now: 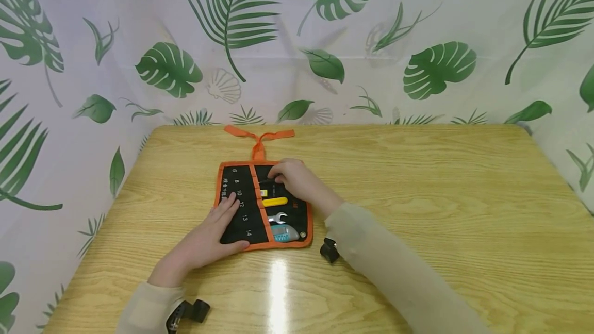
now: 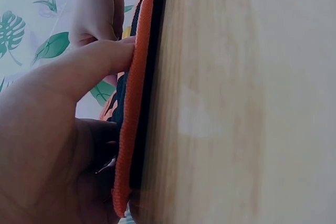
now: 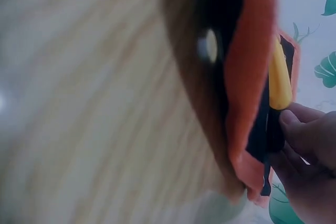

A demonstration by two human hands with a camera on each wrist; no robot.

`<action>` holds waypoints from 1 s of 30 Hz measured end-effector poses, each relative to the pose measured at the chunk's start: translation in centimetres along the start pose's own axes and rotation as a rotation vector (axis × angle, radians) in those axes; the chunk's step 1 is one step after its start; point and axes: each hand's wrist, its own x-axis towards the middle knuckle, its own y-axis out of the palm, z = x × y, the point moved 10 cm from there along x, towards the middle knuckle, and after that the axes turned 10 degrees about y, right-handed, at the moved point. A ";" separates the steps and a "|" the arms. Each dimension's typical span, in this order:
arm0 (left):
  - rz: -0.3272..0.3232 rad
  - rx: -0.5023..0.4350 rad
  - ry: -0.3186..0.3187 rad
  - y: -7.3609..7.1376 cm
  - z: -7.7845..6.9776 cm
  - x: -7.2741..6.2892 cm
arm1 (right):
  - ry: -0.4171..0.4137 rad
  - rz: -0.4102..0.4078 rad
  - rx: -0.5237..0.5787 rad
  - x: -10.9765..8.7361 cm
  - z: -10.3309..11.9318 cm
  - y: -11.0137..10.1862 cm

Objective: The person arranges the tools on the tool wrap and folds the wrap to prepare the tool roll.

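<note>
A black tool roll [image 1: 255, 205] with orange edging lies unrolled on the table, printed with size numbers. From its pockets stick out a yellow handle [image 1: 275, 201], an open-ended wrench [image 1: 278, 218] and a teal-and-grey utility knife [image 1: 284, 233]. My left hand [image 1: 211, 233] rests on the roll's left part, fingers spread, thumb along the near edge. At the upper right of the roll, my right hand [image 1: 297, 179] pinches a black tool handle [image 3: 275, 129] between thumb and fingers, beside the yellow handle. The rest of that tool is hidden.
Orange tie straps [image 1: 259, 143] extend from the roll's far edge. A small yellow item [image 1: 264, 193] shows in a pocket. The wooden table [image 1: 441, 195] meets a leaf-print cloth [image 1: 362, 66] behind it. Both wrists wear black cameras.
</note>
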 end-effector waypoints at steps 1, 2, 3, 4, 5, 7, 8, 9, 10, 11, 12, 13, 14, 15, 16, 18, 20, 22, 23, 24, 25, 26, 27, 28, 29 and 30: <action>0.001 -0.001 0.000 0.0 0.0 0.0 | 0.006 0.001 0.003 0.1 0.0 0.1; 0.001 -0.001 0.002 0.0 0.0 0.0 | 0.005 0.001 0.004 0.2 0.0 0.2; 0.002 -0.001 0.003 0.0 0.0 0.0 | 0.005 0.003 0.005 0.2 0.1 0.3; 0.003 -0.001 0.004 0.0 0.0 0.0 | 0.003 0.002 0.006 0.3 0.2 0.4; 0.003 -0.002 0.004 0.0 0.0 0.0 | 0.000 0.002 0.008 0.3 0.3 0.5; 0.003 -0.002 0.006 0.0 -0.1 0.1 | -0.003 0.005 0.016 0.4 0.6 0.6; 0.002 -0.001 0.008 0.0 -0.1 0.1 | -0.002 0.007 0.025 0.5 0.7 0.7; 0.002 -0.002 0.009 0.0 -0.1 0.1 | 0.003 0.005 0.031 0.5 0.7 0.7; 0.002 -0.002 0.009 0.0 0.0 0.1 | 0.009 0.005 0.037 0.6 0.7 0.8; 0.002 -0.002 0.010 0.0 0.0 0.1 | 0.017 0.004 0.044 0.6 0.7 0.8; 0.002 -0.002 0.010 0.0 0.0 0.1 | 0.025 0.003 0.051 0.7 0.7 0.9; 0.001 -0.001 0.011 0.0 0.0 0.1 | 0.037 0.003 0.058 0.8 0.7 0.9; 0.002 -0.001 0.013 0.0 0.0 0.1 | 0.043 0.000 0.061 0.8 0.6 1.0; 0.002 -0.001 0.013 0.1 0.0 0.1 | 0.046 -0.005 0.060 0.8 0.6 1.0; 0.003 0.000 0.014 0.1 -0.1 0.1 | 0.047 -0.009 0.061 0.8 0.6 1.0; 0.005 0.001 0.016 0.1 -0.1 0.1 | 0.044 -0.017 0.066 0.6 0.5 0.8; 0.008 0.002 0.016 0.1 -0.2 0.1 | 0.045 -0.019 0.071 0.5 0.2 0.6; 0.006 -0.001 0.018 0.0 -0.3 0.1 | 0.056 -0.016 0.088 0.4 -0.3 0.3; 0.004 -0.001 0.020 0.0 -0.3 0.1 | 0.067 -0.010 0.097 0.4 -0.5 0.3; 0.003 0.001 0.021 0.0 -0.3 0.1 | 0.080 -0.004 0.105 0.4 -0.8 0.3; 0.003 0.002 0.019 0.0 -0.3 0.1 | 0.091 0.002 0.114 0.4 -1.0 0.3; 0.002 0.004 0.017 0.0 -0.3 0.1 | 0.100 0.007 0.123 0.4 -1.1 0.3; 0.002 0.007 0.019 0.0 -0.3 0.1 | 0.107 0.010 0.130 0.4 -1.3 0.3; 0.004 0.012 0.017 0.0 -0.2 0.1 | 0.112 0.014 0.136 0.4 -1.3 0.3; 0.005 0.016 0.017 0.1 -0.2 0.1 | 0.118 0.016 0.141 0.4 -1.4 0.4; 0.006 0.017 0.014 0.1 -0.1 0.1 | 0.120 0.016 0.142 0.4 -1.5 0.4</action>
